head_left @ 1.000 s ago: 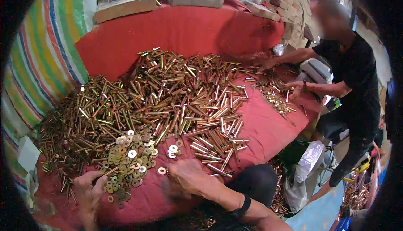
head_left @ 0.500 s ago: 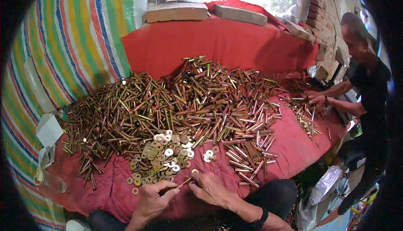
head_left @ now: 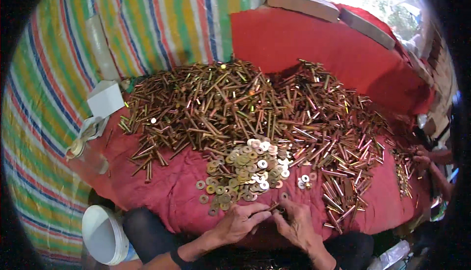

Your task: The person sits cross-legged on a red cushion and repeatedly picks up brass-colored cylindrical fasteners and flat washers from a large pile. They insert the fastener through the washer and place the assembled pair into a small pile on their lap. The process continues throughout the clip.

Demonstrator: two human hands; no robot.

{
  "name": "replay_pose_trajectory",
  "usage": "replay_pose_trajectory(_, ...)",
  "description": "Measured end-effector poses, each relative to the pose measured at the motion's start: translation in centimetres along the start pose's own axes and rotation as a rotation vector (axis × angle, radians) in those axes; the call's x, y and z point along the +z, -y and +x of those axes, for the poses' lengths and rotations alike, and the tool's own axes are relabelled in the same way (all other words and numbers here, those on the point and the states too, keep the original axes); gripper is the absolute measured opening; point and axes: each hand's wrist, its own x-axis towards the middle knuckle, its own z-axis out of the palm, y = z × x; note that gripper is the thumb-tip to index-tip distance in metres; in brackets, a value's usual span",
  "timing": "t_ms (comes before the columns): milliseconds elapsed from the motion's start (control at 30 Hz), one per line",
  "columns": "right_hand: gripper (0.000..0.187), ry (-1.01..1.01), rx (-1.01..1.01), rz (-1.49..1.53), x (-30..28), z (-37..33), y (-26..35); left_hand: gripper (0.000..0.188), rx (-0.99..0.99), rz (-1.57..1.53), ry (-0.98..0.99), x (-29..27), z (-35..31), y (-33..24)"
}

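Note:
Low over the near edge of the red cloth (head_left: pixel 181 177), my left hand (head_left: pixel 238 223) pinches a thin metal bolt (head_left: pixel 274 206). The fingers of my right hand (head_left: pixel 299 226) close around the bolt's other end; whether they also hold a small part there is hidden. Just beyond my hands lies a heap of flat brass-coloured washers (head_left: pixel 240 172). A few more washers (head_left: pixel 305 178) sit apart to its right. Behind them spreads a large pile of long bronze-coloured bolts (head_left: pixel 216 103). Right of my right hand lies a looser bunch of bolts (head_left: pixel 343 196).
A white bucket (head_left: pixel 115 235) stands beside my left knee. A clear plastic jar (head_left: pixel 91 162) and a white box-like piece (head_left: pixel 105 101) lie against the striped sheet (head_left: pixel 162 20). At far right another person's hands (head_left: pixel 424 157) reach by small metal parts (head_left: pixel 402 177). Bricks (head_left: pixel 304 5) line the back.
The view has swung left, so the piles appear further right and the white bucket shows more. My hands stay together at the bolt, which now shows less between my fingers.

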Motion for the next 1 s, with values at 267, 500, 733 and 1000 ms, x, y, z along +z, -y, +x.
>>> replay_pose_trajectory(267,0.017,0.047,0.072,-0.043,0.0,0.2,0.2,0.032,-0.008,0.05,-0.005,-0.9,0.1,0.0)
replay_pose_trajectory(500,0.017,-0.007,0.01,-0.143,0.3,0.1,-0.4,0.029,-0.035,-0.019,-0.113,-0.3,-0.1,0.8)
replay_pose_trajectory(733,0.023,0.008,0.012,-0.182,0.8,-0.1,-0.8,0.024,0.102,0.133,-0.196,-0.3,0.0,0.3)
replay_pose_trajectory(1000,0.023,0.014,-0.102,-0.205,1.0,-0.2,-1.2,0.022,0.191,0.296,-0.283,0.2,-0.2,-0.4)
